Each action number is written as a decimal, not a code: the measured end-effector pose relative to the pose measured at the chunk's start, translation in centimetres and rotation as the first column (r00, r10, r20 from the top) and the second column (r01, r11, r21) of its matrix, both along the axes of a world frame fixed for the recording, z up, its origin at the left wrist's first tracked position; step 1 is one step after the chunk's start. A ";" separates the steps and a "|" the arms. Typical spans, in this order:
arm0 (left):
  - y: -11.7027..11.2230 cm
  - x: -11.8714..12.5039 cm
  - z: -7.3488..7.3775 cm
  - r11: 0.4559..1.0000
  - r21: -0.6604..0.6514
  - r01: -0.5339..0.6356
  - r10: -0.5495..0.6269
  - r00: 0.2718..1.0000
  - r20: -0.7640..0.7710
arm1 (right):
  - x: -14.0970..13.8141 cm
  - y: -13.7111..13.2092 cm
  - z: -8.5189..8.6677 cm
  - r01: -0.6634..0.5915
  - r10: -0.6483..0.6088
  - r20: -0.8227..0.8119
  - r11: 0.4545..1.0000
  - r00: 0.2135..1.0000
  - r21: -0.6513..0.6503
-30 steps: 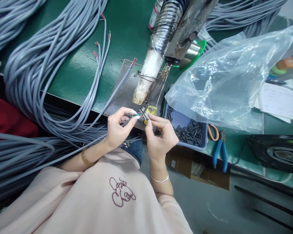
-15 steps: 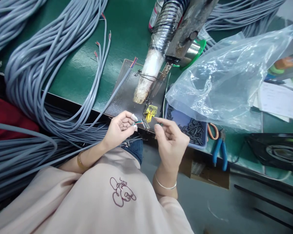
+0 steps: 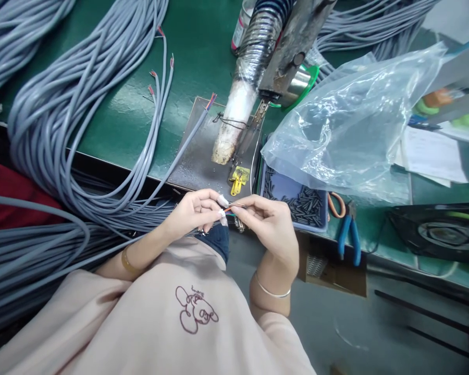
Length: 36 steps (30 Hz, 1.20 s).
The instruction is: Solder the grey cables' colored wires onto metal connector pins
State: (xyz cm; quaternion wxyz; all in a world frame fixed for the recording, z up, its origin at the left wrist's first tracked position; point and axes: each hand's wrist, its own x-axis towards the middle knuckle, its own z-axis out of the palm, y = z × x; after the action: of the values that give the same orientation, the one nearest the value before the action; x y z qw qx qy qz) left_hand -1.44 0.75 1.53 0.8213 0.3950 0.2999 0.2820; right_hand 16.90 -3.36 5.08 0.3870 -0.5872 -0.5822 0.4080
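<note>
My left hand (image 3: 193, 211), with white coverings on its thumb and a fingertip, is closed in a pinch on the end of a grey cable. Thin coloured wires (image 3: 229, 210) come out between its fingers. My right hand (image 3: 271, 224) pinches these wires just to the right, its fingertips almost meeting the left ones. Below the right fingers hangs a small metal connector (image 3: 239, 224), partly hidden by them. Just beyond both hands, a yellow clip (image 3: 237, 182) sits at the near edge of a dark metal plate (image 3: 185, 169).
Bundles of grey cable (image 3: 86, 94) fill the left side. A wrapped hose (image 3: 238, 104) and a metal arm (image 3: 293, 47) reach over the plate. At right are a bin (image 3: 287, 182) of small black tubes, a plastic bag (image 3: 347, 130), blue-handled pliers (image 3: 349, 234) and a black fan (image 3: 449, 234).
My right hand has moved left and its fingers have closed on the wires. The connector, earlier in plain sight between the hands, now hangs lower, partly behind the right fingers.
</note>
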 end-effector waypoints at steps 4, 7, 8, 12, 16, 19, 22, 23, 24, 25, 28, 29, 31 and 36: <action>0.1 0.1 0.2 0.993 -0.028 0.113 -0.113 0.994 0.015 | -0.1 0.1 0.1 -0.026 0.026 -0.032 1.000 0.999 0.009; 0.1 0.2 0.2 0.997 -0.027 0.073 -0.073 0.997 0.025 | -0.6 0.2 0.0 0.028 -0.025 -0.051 0.998 0.998 0.054; 0.1 0.3 0.1 0.999 -0.033 0.040 -0.039 0.999 0.030 | -0.8 0.2 -0.1 0.094 -0.087 -0.062 0.990 0.994 0.109; 0.4 0.3 -0.2 0.997 -0.062 -0.055 0.058 0.997 0.045 | -1.3 -0.2 -0.6 0.397 -0.325 -0.233 0.810 0.916 0.431; 0.5 0.1 -0.4 0.992 -0.064 -0.104 0.107 0.993 0.045 | -1.7 -1.4 -1.1 0.464 -0.421 -0.205 0.723 0.884 0.512; 0.4 0.2 -0.4 0.990 -0.040 -0.138 0.139 0.990 0.025 | -1.9 -2.2 -1.4 0.392 -0.464 -0.013 0.733 0.886 0.555; 0.3 0.4 -0.1 0.979 0.037 -0.199 0.200 0.979 -0.027 | -2.0 -2.4 -1.6 0.163 -0.388 0.203 0.728 0.899 0.666; 0.2 0.5 0.0 0.972 0.074 -0.225 0.229 0.972 -0.052 | -2.0 -2.3 -1.7 0.066 -0.352 0.283 0.721 0.892 0.690; 0.1 0.5 0.1 0.962 0.113 -0.249 0.258 0.963 -0.073 | -2.0 -2.1 -1.8 -0.022 -0.322 0.356 0.714 0.877 0.700; 0.0 0.6 0.2 0.950 0.153 -0.273 0.288 0.954 -0.087 | -2.0 -1.9 -1.9 -0.093 -0.297 0.416 0.710 0.859 0.698; -0.2 0.7 0.4 0.921 0.239 -0.308 0.337 0.937 -0.091 | -2.1 -1.5 -2.5 -0.182 -0.267 0.486 0.697 0.833 0.694; -0.3 0.7 0.4 0.920 0.249 -0.304 0.334 0.939 -0.087 | -2.2 -1.4 -2.7 -0.174 -0.276 0.479 0.692 0.833 0.701; -0.3 0.6 0.3 0.931 0.236 -0.279 0.304 0.950 -0.076 | -2.3 -1.3 -3.1 -0.124 -0.309 0.445 0.690 0.841 0.713; -0.3 0.3 -0.3 0.958 0.150 -0.245 0.252 0.967 -0.029 | -2.7 -1.5 -3.5 0.031 -0.362 0.317 0.700 0.877 0.713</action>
State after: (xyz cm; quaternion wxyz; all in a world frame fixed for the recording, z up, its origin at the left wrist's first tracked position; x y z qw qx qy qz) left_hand -1.10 0.45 1.19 0.7410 0.4198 0.3454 0.3943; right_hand 14.24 -4.87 1.59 0.4794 -0.5362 -0.6943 -0.0244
